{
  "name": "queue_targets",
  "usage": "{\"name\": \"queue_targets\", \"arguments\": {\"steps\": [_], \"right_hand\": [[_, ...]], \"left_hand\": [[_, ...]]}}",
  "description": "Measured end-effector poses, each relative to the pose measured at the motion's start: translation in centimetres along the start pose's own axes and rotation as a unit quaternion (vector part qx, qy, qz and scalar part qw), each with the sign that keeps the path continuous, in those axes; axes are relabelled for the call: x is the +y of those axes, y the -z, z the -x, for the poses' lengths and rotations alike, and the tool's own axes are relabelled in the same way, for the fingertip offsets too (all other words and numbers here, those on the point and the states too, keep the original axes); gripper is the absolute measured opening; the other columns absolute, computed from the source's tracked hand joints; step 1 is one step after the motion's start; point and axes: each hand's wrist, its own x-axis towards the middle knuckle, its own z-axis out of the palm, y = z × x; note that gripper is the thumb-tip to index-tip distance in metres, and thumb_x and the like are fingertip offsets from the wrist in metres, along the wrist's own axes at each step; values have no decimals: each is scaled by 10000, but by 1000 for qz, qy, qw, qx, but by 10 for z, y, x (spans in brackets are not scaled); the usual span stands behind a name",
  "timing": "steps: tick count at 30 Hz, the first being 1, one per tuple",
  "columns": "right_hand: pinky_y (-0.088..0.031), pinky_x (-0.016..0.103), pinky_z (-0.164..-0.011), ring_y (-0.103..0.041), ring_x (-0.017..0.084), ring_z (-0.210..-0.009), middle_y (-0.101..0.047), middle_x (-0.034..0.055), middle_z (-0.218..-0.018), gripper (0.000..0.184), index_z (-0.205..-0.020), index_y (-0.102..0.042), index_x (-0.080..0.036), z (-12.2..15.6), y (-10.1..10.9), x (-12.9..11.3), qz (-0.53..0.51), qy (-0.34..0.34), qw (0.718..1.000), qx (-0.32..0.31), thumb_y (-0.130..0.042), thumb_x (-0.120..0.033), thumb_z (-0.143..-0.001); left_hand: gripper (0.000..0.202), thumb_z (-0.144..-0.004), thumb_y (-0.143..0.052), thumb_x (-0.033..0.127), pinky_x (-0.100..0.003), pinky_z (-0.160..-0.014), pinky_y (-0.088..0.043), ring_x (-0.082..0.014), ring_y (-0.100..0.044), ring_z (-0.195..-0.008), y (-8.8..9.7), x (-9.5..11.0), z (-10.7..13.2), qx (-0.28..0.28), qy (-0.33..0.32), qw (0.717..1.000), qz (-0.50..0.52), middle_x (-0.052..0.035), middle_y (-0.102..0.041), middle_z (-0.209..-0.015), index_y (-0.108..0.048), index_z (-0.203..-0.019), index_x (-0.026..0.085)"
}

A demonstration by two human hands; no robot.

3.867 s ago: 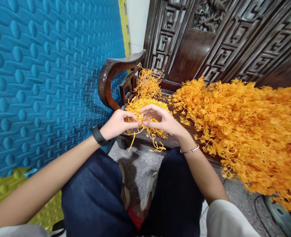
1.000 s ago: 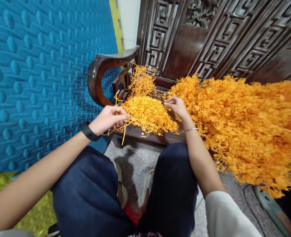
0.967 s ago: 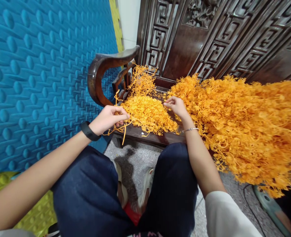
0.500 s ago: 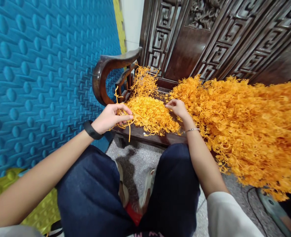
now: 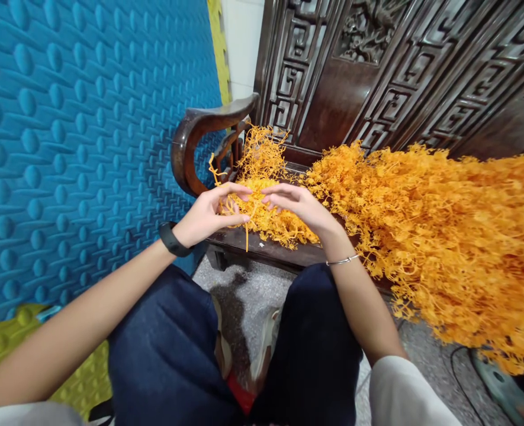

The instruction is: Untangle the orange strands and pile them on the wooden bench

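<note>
My left hand (image 5: 212,213) holds an orange plastic sprig (image 5: 247,238) with thin stems; one stem sticks up behind the knuckles and another hangs below the thumb. Close by, my right hand (image 5: 304,207) hovers with its fingertips near those of the left, fingers loosely stretched and nothing visible in them. Beneath both hands lies a pile of small orange plastic pieces (image 5: 283,228) on the dark wooden bench seat (image 5: 279,253). Behind it sits a heap of bare, branching orange stems (image 5: 264,155).
A large mass of orange plastic foliage (image 5: 461,236) covers the bench to the right and overhangs its front. The curved wooden armrest (image 5: 186,145) stands at left, the carved backrest (image 5: 333,106) behind. A blue foam mat (image 5: 79,148) rises on the left; a cable (image 5: 455,370) lies lower right.
My right hand has moved left from the far side of the pile to beside my left hand, its fingers opening from a pinch. The left hand keeps hold of the sprig.
</note>
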Motion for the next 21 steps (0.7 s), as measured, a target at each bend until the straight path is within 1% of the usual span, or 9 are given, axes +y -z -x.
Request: {"name": "queue_targets", "arguments": {"steps": [2, 4, 5, 7, 10, 12, 14, 17, 21], "right_hand": [[-461, 259, -701, -602, 113, -723, -672, 14, -783, 228, -822, -669, -188, 1, -13, -4, 7, -3, 999, -42, -684, -398, -733], [-454, 263, -687, -575, 103, -645, -632, -3, -651, 243, -713, -658, -174, 0, -16, -4, 9, 5, 998, -65, -659, -414, -754], [-450, 262, -672, -558, 100, -613, -608, -11, -604, 267, -686, -653, -172, -1, -15, -3, 3, 12, 998, -64, -645, -427, -764], [-445, 260, -642, -535, 100, -580, -567, -22, -558, 282, -691, -653, -174, -2, -8, -1, -32, 22, 999, -32, -640, -446, -764], [-441, 256, -609, -511, 102, -559, -508, -29, -536, 284, -689, -624, -175, -4, 3, 2, -106, 19, 993, 39, -668, -452, -731], [-442, 259, -603, -502, 104, -558, -474, -29, -545, 292, -675, -584, -180, -6, 8, 4, -141, 11, 988, 67, -667, -457, -725], [-446, 264, -603, -493, 106, -560, -442, -29, -559, 304, -666, -541, -189, -7, 9, 6, -160, 2, 984, 77, -647, -464, -738], [-456, 271, -623, -492, 109, -580, -418, -24, -584, 311, -666, -494, -199, -8, 5, 7, -169, -4, 983, 74, -604, -469, -773], [-472, 268, -638, -492, 109, -585, -425, -24, -592, 285, -684, -495, -204, -9, -2, 7, -195, -20, 979, 62, -605, -452, -768]], "left_hand": [[511, -638, -760, 301, -320, -806, -484, -151, -595, -804, -2, 2, -1, -8, 11, 1000, 24, -54, -638, -1019, -611, -1111, 173], [448, -687, -725, 304, -337, -870, -471, -185, -614, -910, -3, 5, -1, 1, 20, 998, 66, -60, -667, -1018, -636, -1109, 182], [394, -720, -697, 304, -345, -904, -458, -198, -615, -963, -2, 6, -1, 11, 23, 995, 93, -65, -678, -1031, -655, -1092, 183], [300, -767, -648, 301, -357, -952, -436, -213, -611, -1027, 1, 7, -1, 31, 28, 988, 146, -75, -682, -1083, -694, -1038, 182], [254, -773, -634, 278, -361, -951, -445, -218, -624, -1026, 6, 8, 1, 33, 40, 981, 188, -80, -672, -1136, -717, -993, 182], [270, -754, -652, 254, -358, -922, -467, -217, -634, -1005, 8, 8, 2, 30, 45, 981, 187, -78, -669, -1145, -712, -1008, 187], [290, -738, -668, 244, -356, -906, -480, -215, -641, -988, 8, 8, 3, 31, 44, 983, 175, -75, -666, -1151, -706, -1020, 190], [305, -715, -696, 251, -358, -929, -473, -218, -637, -999, 7, 8, 4, 26, 44, 989, 141, -74, -672, -1137, -703, -1012, 182], [338, -689, -725, 266, -364, -956, -460, -216, -630, -1016, 6, 7, 3, -4, 64, 993, 99, -69, -695, -1076, -692, -1012, 174]]}}
